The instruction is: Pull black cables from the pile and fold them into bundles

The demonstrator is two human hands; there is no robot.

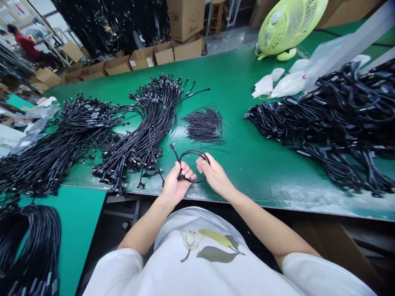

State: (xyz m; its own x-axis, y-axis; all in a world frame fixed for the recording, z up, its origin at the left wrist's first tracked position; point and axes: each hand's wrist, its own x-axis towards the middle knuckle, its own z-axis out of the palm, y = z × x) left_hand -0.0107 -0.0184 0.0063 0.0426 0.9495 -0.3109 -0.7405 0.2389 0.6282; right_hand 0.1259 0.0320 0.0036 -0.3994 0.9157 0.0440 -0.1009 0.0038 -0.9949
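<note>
A short black cable (pixel 190 153) is bent into a small loop just above the near edge of the green table (pixel 247 156). My left hand (pixel 176 184) grips one side of the loop, fingers curled around it. My right hand (pixel 212 173) pinches the other side. One plug end of the cable sticks up to the left of the loop. Just beyond my hands lies a small heap of thin black ties (pixel 205 124).
Straight black cables lie in bundles at left (pixel 70 135) and centre (pixel 148 123). A large tangled pile of cables (pixel 339 119) fills the right. A green fan (pixel 288 24), white bags and cardboard boxes (pixel 160 55) stand at the back. A person in red (pixel 26 45) is far left.
</note>
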